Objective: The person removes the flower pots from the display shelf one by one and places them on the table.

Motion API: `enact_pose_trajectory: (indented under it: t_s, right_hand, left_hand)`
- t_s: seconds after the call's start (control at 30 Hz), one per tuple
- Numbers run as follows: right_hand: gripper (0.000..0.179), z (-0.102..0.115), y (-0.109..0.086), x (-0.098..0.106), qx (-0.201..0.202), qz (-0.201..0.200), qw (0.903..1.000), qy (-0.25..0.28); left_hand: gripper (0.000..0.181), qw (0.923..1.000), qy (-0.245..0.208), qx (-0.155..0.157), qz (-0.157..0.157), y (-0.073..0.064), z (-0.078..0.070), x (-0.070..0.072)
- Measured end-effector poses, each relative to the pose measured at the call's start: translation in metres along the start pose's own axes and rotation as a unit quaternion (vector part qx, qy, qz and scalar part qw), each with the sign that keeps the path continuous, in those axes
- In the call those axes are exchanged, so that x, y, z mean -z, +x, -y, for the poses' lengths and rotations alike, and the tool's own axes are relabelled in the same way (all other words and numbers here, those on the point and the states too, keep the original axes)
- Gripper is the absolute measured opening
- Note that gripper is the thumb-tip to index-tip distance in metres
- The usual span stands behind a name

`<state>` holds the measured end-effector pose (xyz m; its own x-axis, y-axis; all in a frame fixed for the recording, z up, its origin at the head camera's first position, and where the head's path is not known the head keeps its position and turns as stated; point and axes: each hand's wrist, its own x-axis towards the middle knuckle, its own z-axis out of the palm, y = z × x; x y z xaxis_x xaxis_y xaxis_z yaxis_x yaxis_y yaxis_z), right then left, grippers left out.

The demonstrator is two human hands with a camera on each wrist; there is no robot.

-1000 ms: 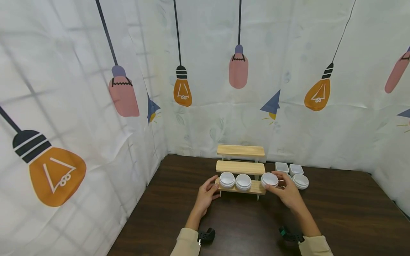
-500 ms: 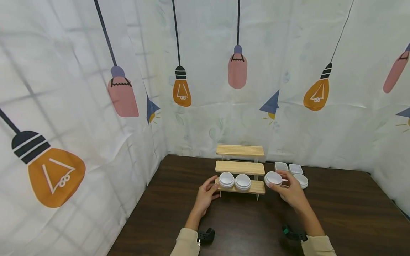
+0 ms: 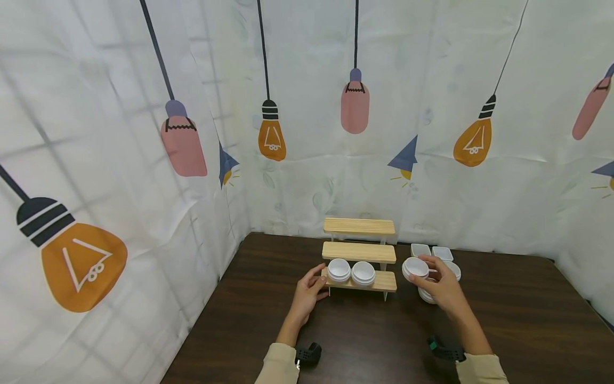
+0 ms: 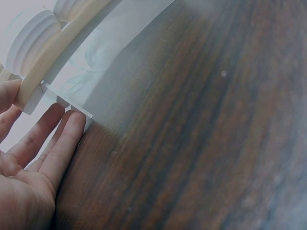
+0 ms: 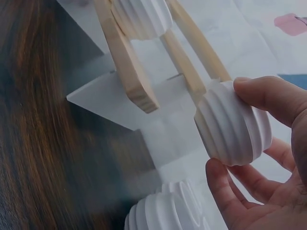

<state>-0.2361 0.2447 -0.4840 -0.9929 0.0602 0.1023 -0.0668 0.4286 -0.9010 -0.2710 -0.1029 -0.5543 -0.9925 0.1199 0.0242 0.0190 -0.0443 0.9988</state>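
Observation:
A three-tier display stand with pale wooden shelves and clear supports stands on the dark table. My left hand grips the left end of its bottom shelf; in the left wrist view, lower fingers reach beneath, beside the clear support. Two round white bowls, a left one and a right one, sit on that shelf. To the right of the stand, my right hand holds a ribbed white bowl between thumb and fingers, raised above the table. Another ribbed bowl lies below it.
Behind the right hand are two square white dishes, one left and one right, with a round white bowl partly covered by the fingers. The dark wooden table ends at a white curtain printed with lamps.
The right hand has lifted the bowl off the right end of the bottom shelf and carried it rightward. The left hand keeps its place on the stand.

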Motion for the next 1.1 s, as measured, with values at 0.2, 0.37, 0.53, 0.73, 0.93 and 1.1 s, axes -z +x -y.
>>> enact_pose_trajectory:
  t_s: [0.2,0.37,0.53,0.73,0.93,1.1]
  right_hand:
    - [0.064,-0.008,0.001,0.007,0.012,-0.011,0.9999,-0.005]
    - [0.064,-0.013,0.002,0.014,0.013,-0.018,0.9997,-0.010]
    - [0.066,-0.019,0.001,0.022,0.000,-0.021,0.9997,-0.014]
    - [0.066,-0.025,-0.002,0.032,0.005,-0.026,0.9996,-0.010]
    - [0.066,-0.030,-0.005,0.041,0.004,-0.031,0.9992,-0.024]
    - [0.066,-0.035,-0.005,0.046,-0.004,-0.036,0.9988,-0.033]
  left_hand:
    - [0.045,1.0000,0.001,-0.001,0.001,-0.001,0.000,0.000]
    - [0.044,1.0000,0.002,0.000,-0.001,-0.001,-0.001,-0.001]
    - [0.045,1.0000,0.000,0.001,0.000,-0.002,-0.002,-0.001]
    - [0.046,1.0000,-0.003,-0.003,0.004,-0.003,-0.003,0.000]
    - [0.047,1.0000,-0.003,0.000,0.004,-0.003,-0.003,0.000]
    - [0.046,1.0000,0.001,0.001,0.001,-0.002,-0.001,0.000]
